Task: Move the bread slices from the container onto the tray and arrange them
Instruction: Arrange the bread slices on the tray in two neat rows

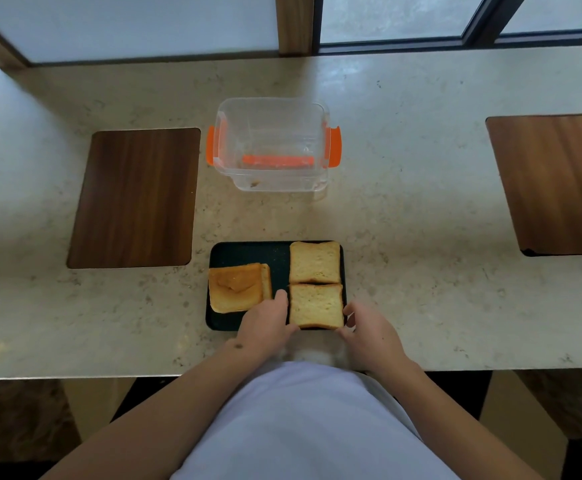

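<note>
Resting flat on the near right part of the dark tray [244, 253], the nearest bread slice [315, 305] is lying between the two hands. The left hand [267, 323] is touching its left edge with loosely curled fingers, and the right hand [369, 329] is cupping its near right corner with curved fingers; neither hand is lifting it. A second slice [314, 261] is lying just beyond, edge to edge with the first. A darker crust slice [236, 287] is sitting on the tray's left side, overlapping another slice beneath it. The clear container [271, 145] with orange clips is standing farther back on the pale stone counter [421, 209]. Two wooden boards [133, 197] are flanking the scene, below frosted windows. Both forearms are reaching forward from the body, converging on the tray.
</note>
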The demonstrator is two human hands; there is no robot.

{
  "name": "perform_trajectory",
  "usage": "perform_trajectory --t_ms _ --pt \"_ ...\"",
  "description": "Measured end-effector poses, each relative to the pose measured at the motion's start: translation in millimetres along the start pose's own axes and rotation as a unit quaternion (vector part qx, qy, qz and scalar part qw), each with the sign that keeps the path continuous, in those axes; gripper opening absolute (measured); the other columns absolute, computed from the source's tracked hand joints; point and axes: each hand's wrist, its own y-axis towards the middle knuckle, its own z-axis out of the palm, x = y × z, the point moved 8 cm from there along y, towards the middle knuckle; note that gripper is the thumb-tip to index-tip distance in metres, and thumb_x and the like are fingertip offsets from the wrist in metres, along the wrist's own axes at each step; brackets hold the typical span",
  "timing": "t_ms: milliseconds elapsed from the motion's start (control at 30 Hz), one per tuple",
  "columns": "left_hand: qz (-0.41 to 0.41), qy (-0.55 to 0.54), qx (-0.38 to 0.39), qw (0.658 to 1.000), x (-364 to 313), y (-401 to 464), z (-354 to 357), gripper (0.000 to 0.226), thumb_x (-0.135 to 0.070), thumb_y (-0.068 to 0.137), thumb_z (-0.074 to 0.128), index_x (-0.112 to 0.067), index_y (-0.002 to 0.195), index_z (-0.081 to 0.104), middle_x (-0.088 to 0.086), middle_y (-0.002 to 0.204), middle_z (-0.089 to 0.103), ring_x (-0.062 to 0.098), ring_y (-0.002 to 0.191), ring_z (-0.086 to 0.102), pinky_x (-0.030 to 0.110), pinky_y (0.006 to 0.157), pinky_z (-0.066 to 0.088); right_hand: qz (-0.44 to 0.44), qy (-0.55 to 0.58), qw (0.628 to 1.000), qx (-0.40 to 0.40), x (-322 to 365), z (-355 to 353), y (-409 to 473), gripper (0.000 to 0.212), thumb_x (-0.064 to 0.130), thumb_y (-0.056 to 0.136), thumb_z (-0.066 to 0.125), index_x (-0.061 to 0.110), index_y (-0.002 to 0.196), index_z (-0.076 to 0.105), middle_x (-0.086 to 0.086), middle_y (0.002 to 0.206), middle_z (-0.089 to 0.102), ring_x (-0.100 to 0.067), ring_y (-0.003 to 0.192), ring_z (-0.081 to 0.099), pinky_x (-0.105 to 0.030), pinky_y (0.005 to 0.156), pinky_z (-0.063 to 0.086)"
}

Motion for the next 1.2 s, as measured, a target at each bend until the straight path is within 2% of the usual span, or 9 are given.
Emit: perform_trajectory --t_ms 133,333,467,600,733,833,1000,1100,1200 --pt "0.002 -0.013 -0.007 1.000 3 0 1 0.030 -0.032 0.087 0.071 -0.019 0.101 0.047 0.001 0.084 0.068 0.018 0.071 0.065 0.038 0.063 0.058 -0.011 0.012 1.000 0.003 0 2 3 0.027 0.033 0.092 0.069 0.023 0.115 0.059 0.012 0.085 0.060 -0.010 0.076 0.059 -0.027 0.060 0.043" --pt "-0.001 -0.039 0.004 0.999 6 3 5 0.025 -0.029 0.088 0.071 -0.017 0.098 0.051 0.001 0.084 0.067 0.018 0.072 0.064 0.040 0.067 0.058 0.007 0.052 0.999 0.000 -4 2 4 0.025 0.031 0.092 0.072 0.026 0.110 0.055 0.012 0.081 0.062 -0.006 0.072 0.060 -0.026 0.061 0.049" --pt "-0.017 -0.078 0.021 0.997 9 4 12 0.023 -0.027 0.088 0.071 -0.018 0.102 0.056 -0.001 0.087 0.067 0.015 0.076 0.064 0.039 0.071 0.059 0.044 0.081 0.996 0.005 -9 4 7 0.028 0.028 0.090 0.073 0.023 0.106 0.050 0.005 0.084 0.065 -0.013 0.072 0.064 -0.033 0.064 0.055" --pt "-0.045 -0.095 0.040 0.994 12 7 15 0.021 -0.025 0.087 0.069 -0.018 0.102 0.056 -0.001 0.086 0.065 0.015 0.075 0.063 0.039 0.071 0.059 0.114 0.163 0.977 0.071 -15 12 10 0.027 0.018 0.089 0.074 0.018 0.104 0.051 -0.007 0.096 0.066 -0.024 0.077 0.070 -0.044 0.070 0.062" --pt "-0.051 -0.123 0.064 0.989 6 9 16 0.019 -0.020 0.085 0.068 -0.018 0.097 0.054 0.000 0.085 0.064 0.017 0.074 0.063 0.037 0.066 0.056 0.140 0.226 0.959 0.103 -15 12 11 0.035 0.023 0.085 0.080 0.018 0.105 0.053 -0.010 0.101 0.067 -0.027 0.078 0.074 -0.047 0.066 0.065" --pt "-0.052 -0.140 0.080 0.986 3 9 19 0.018 -0.019 0.086 0.067 -0.020 0.096 0.052 0.000 0.086 0.063 0.017 0.075 0.063 0.036 0.066 0.055 0.142 0.221 0.961 0.086 -20 13 14 0.030 0.023 0.086 0.080 0.017 0.101 0.056 -0.011 0.099 0.067 -0.030 0.079 0.074 -0.054 0.068 0.063" --pt "-0.031 -0.146 0.090 0.985 1 8 19 0.018 -0.021 0.088 0.066 -0.022 0.101 0.053 -0.003 0.087 0.063 0.013 0.076 0.062 0.035 0.069 0.056 0.137 0.183 0.971 0.066 -23 16 19 0.026 0.026 0.084 0.079 0.017 0.092 0.056 -0.014 0.096 0.071 -0.029 0.087 0.071 -0.043 0.066 0.060" --pt "-0.008 -0.125 0.086 0.988 0 6 15 0.022 -0.026 0.089 0.065 -0.021 0.109 0.057 -0.005 0.091 0.064 0.011 0.079 0.062 0.035 0.072 0.058 0.142 0.165 0.973 0.080 -23 18 22 0.027 0.030 0.085 0.078 0.018 0.092 0.055 -0.009 0.093 0.070 -0.021 0.077 0.071 -0.039 0.062 0.059" --pt "-0.001 -0.146 0.077 0.986 11 0 5 0.032 -0.035 0.090 0.063 -0.025 0.121 0.059 -0.015 0.091 0.061 0.002 0.080 0.060 0.023 0.062 0.050 0.117 0.051 0.988 0.088 -14 8 25 0.036 0.043 0.086 0.074 0.023 0.097 0.048 0.003 0.087 0.061 -0.014 0.077 0.063 -0.035 0.065 0.055"
